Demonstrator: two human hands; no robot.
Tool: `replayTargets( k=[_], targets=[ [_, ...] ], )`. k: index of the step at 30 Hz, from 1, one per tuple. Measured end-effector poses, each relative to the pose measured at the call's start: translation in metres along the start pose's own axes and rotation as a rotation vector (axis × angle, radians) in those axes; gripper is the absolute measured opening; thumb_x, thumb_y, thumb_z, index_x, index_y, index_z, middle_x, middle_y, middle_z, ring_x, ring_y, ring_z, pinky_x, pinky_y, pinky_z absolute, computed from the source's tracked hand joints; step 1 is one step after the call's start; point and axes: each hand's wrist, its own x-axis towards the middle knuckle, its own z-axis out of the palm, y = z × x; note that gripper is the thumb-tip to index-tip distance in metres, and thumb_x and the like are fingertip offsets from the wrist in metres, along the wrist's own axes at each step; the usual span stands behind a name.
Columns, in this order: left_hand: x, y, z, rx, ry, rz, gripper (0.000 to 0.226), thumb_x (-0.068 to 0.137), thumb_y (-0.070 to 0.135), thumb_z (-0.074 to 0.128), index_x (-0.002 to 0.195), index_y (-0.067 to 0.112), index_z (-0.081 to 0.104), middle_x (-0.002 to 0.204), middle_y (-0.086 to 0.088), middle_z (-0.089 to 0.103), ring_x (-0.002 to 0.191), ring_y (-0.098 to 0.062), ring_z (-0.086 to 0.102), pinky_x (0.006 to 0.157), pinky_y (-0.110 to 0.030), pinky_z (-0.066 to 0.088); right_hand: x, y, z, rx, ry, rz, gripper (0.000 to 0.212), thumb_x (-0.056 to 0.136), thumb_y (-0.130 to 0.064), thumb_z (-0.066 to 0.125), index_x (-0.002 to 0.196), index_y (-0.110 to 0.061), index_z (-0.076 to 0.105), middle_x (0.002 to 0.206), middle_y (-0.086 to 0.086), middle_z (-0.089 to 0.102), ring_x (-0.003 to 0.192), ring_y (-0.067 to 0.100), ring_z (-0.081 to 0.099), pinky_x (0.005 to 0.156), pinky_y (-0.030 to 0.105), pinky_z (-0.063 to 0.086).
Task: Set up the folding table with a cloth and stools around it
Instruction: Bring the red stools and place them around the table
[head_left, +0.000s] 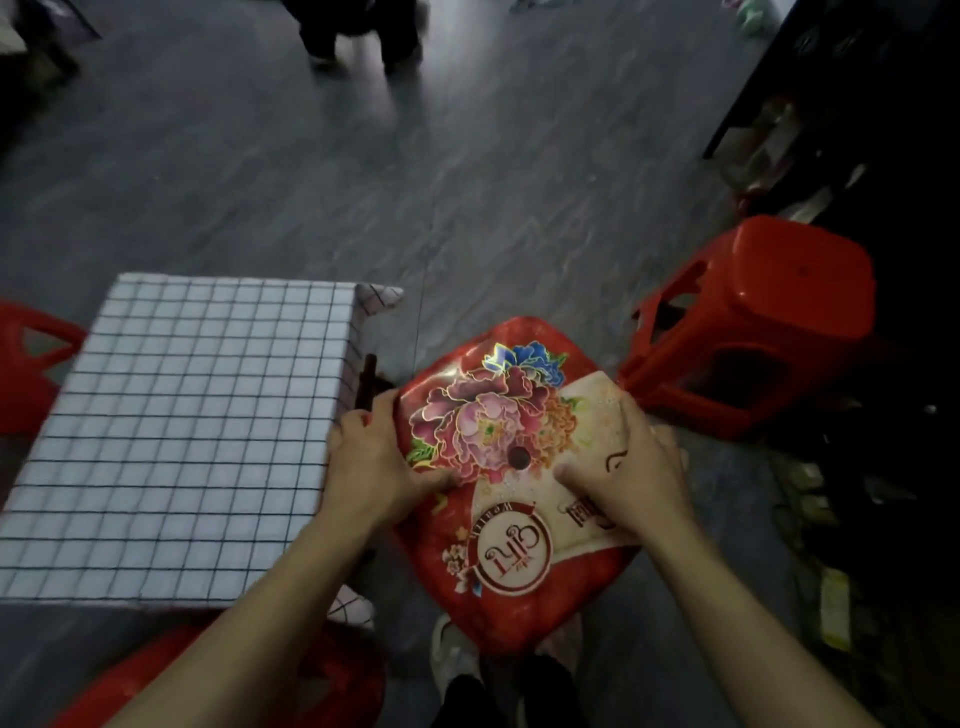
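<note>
While my left hand (375, 460) and right hand (631, 467) grip opposite sides of the glossy plastic floral stool (511, 525), its square red seat sits just off the folding table (368, 382)'s right edge. A white grid-checked cloth (182, 415) drapes the table. A plain red stool (769, 322) stands further right.

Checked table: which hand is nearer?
Left. The left hand grips the flowered stool at its edge right beside the checked table; the right hand grips the opposite edge, farther off.
</note>
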Motion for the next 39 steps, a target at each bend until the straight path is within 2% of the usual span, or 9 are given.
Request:
replayTargets(
  k=[4, 10, 18, 21, 25, 30, 35, 37, 39],
  targets=[
    [0.047, -0.029, 0.044, 0.004, -0.012, -0.004, 0.120, 0.036, 0.071, 0.083, 0.139, 0.033, 0.032, 0.128, -0.013, 0.048, 0.118, -0.035, 0.047, 0.101, -0.046, 0.045, 0.046, 0.020, 0.057, 0.015, -0.013, -0.005, 0.116, 0.050, -0.066, 0.077, 0.147, -0.050, 0.015, 0.135, 0.008, 0.043, 0.128, 0.039, 0.038, 0.102, 0.056, 0.038],
    [0.098, -0.064, 0.078, 0.024, -0.039, 0.000, 0.120, 0.037, 0.061, 0.090, 0.139, 0.032, 0.033, 0.129, -0.014, 0.048, 0.119, -0.034, 0.047, 0.101, -0.048, 0.045, 0.081, 0.033, 0.123, 0.025, -0.054, 0.009, 0.123, 0.053, -0.061, 0.084, 0.150, -0.046, 0.010, 0.141, 0.010, 0.038, 0.136, 0.038, 0.031, 0.103, 0.056, 0.038],
    [0.140, -0.091, 0.097, 0.043, -0.092, 0.011, 0.122, 0.040, 0.057, 0.091, 0.142, 0.031, 0.030, 0.133, -0.014, 0.046, 0.124, -0.034, 0.043, 0.103, -0.051, 0.043, 0.103, 0.029, 0.168, 0.062, -0.062, 0.041, 0.124, 0.055, -0.054, 0.088, 0.153, -0.040, 0.013, 0.139, 0.009, 0.039, 0.133, 0.034, 0.035, 0.106, 0.049, 0.036],
    [0.150, -0.101, 0.104, 0.026, -0.093, -0.009, 0.121, 0.039, 0.055, 0.092, 0.141, 0.031, 0.032, 0.132, -0.013, 0.046, 0.121, -0.034, 0.046, 0.099, -0.052, 0.047, 0.111, 0.027, 0.177, 0.043, -0.060, 0.046, 0.121, 0.058, -0.054, 0.087, 0.153, -0.040, 0.013, 0.144, 0.006, 0.035, 0.136, 0.033, 0.030, 0.106, 0.053, 0.034],
    [0.159, -0.113, 0.111, 0.001, -0.101, -0.030, 0.118, 0.040, 0.054, 0.092, 0.139, 0.029, 0.033, 0.133, -0.012, 0.046, 0.120, -0.033, 0.048, 0.099, -0.050, 0.047, 0.118, 0.018, 0.179, -0.016, -0.088, 0.036, 0.118, 0.062, -0.053, 0.086, 0.151, -0.043, 0.010, 0.151, 0.004, 0.027, 0.139, 0.034, 0.023, 0.103, 0.064, 0.034],
    [0.152, -0.108, 0.112, 0.091, -0.109, -0.031, 0.109, 0.054, 0.053, 0.088, 0.143, 0.023, 0.033, 0.140, -0.014, 0.043, 0.127, -0.035, 0.041, 0.105, -0.052, 0.040, 0.118, 0.017, 0.169, -0.028, -0.121, 0.011, 0.117, 0.060, -0.056, 0.084, 0.151, -0.040, 0.013, 0.149, 0.008, 0.035, 0.138, 0.034, 0.029, 0.106, 0.058, 0.033],
    [0.128, -0.053, 0.108, 0.020, -0.015, 0.199, 0.080, 0.065, 0.056, 0.065, 0.134, 0.020, 0.046, 0.131, -0.012, 0.053, 0.123, -0.034, 0.047, 0.105, -0.049, 0.036, 0.115, 0.023, 0.118, -0.001, -0.067, 0.002, 0.112, 0.067, -0.057, 0.079, 0.155, -0.029, 0.016, 0.158, 0.011, 0.025, 0.144, 0.034, 0.025, 0.113, 0.052, 0.031],
    [0.115, -0.023, 0.110, -0.027, -0.026, 0.260, 0.071, 0.069, 0.051, 0.067, 0.131, 0.022, 0.048, 0.132, -0.010, 0.053, 0.124, -0.031, 0.046, 0.106, -0.049, 0.035, 0.114, 0.029, 0.094, 0.023, -0.022, -0.030, 0.108, 0.071, -0.058, 0.077, 0.156, -0.029, 0.018, 0.158, 0.008, 0.025, 0.145, 0.031, 0.023, 0.114, 0.050, 0.029],
    [0.103, 0.006, 0.116, -0.033, -0.039, 0.293, 0.071, 0.070, 0.048, 0.065, 0.132, 0.016, 0.050, 0.133, -0.012, 0.053, 0.125, -0.032, 0.044, 0.107, -0.048, 0.034, 0.115, 0.036, 0.073, 0.046, 0.013, -0.060, 0.103, 0.074, -0.058, 0.075, 0.156, -0.029, 0.019, 0.158, 0.005, 0.026, 0.145, 0.028, 0.022, 0.114, 0.048, 0.029]
  ],
)
